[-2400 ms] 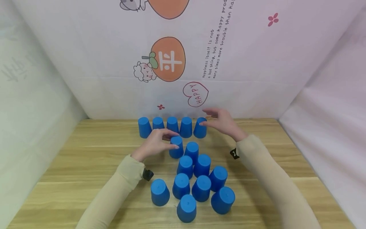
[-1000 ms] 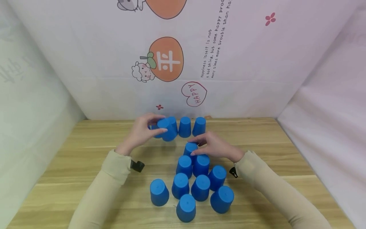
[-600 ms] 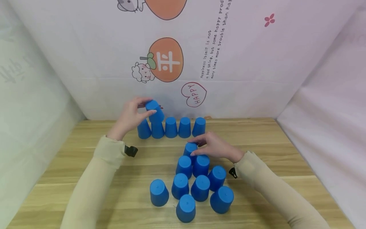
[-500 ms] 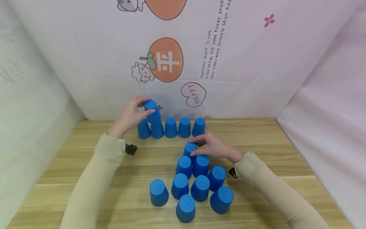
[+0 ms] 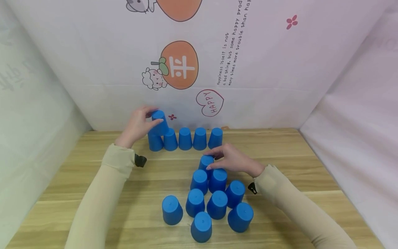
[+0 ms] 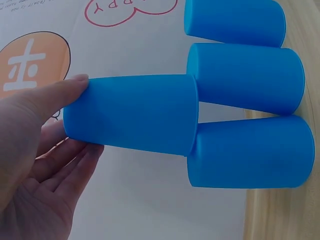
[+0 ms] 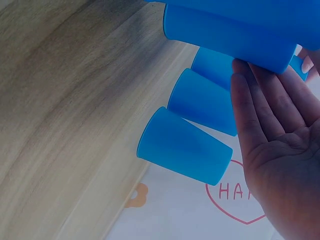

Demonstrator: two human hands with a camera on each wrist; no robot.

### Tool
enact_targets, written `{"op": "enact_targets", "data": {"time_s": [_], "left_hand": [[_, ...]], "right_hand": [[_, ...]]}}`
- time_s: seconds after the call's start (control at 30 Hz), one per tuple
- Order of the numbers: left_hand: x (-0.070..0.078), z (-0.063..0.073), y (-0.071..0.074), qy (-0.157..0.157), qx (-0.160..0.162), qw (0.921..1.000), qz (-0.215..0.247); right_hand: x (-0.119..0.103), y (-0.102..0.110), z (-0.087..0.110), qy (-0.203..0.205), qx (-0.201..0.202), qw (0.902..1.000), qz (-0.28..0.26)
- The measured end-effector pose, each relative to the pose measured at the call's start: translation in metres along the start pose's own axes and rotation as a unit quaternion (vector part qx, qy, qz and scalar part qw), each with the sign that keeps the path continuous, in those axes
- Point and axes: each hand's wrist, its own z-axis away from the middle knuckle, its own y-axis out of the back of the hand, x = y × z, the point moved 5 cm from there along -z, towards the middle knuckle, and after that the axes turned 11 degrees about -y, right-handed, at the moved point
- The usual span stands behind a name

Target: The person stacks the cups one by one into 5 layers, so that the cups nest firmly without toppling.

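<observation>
In the head view, a row of upside-down blue cups (image 5: pixel 185 139) stands along the back of the table. My left hand (image 5: pixel 136 125) grips another upside-down blue cup (image 5: pixel 160 123) by its narrow end, thumb on one side and fingers on the other. In the left wrist view, that held cup (image 6: pixel 132 114) has its rim against the bases of two row cups (image 6: pixel 252 152), bridging them. My right hand (image 5: pixel 231 159) holds a blue cup (image 5: pixel 206 163) at the back of the front cluster, thumb and fingers about its top; this cup stands on the table.
Several more upside-down blue cups (image 5: pixel 217 204) stand close together in front of the right hand, with one cup (image 5: pixel 172 210) a little apart to the left. Behind the back row rises a printed white cloth (image 5: pixel 264 86). The table (image 5: pixel 77 193) is wood-grained.
My left hand has taken a cup from the cluster, raised it over the back row and shifted it left onto the two leftmost cups. My right hand has come from the row to a cluster cup.
</observation>
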Motion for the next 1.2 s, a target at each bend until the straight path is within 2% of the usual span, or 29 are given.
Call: {"op": "enact_targets", "data": {"time_s": [0.33,0.43,0.6,0.7,0.77,0.93,1.07,1.2], "left_hand": [[-0.002,0.004,0.002,-0.001,0.019,0.9998,0.007],[0.007,0.008,0.004,-0.020,0.034,0.9992,0.004],[0.034,0.025,0.006,-0.073,0.040,0.9965,-0.009],[0.047,0.042,0.000,-0.090,0.024,0.9957,-0.002],[0.052,0.056,-0.006,-0.085,0.006,0.9963,0.013],[0.057,0.101,-0.026,-0.080,-0.028,0.9950,0.053],[0.060,0.139,-0.043,-0.090,-0.044,0.9903,0.096],[0.063,0.171,-0.060,-0.073,-0.077,0.9831,0.149]], "right_hand": [[0.001,-0.001,-0.001,-0.004,-0.002,1.0000,-0.005],[0.001,-0.001,-0.001,-0.008,-0.001,0.9999,-0.006],[0.001,-0.001,0.000,-0.009,0.001,0.9999,-0.007],[0.001,-0.001,0.000,-0.007,0.001,0.9999,-0.008],[0.000,-0.001,0.000,-0.005,0.002,1.0000,-0.008],[-0.001,-0.003,-0.002,-0.001,-0.001,0.9999,-0.012],[0.001,-0.003,-0.002,-0.006,-0.001,0.9999,-0.015],[0.002,-0.002,-0.002,-0.010,0.003,0.9998,-0.015]]}}
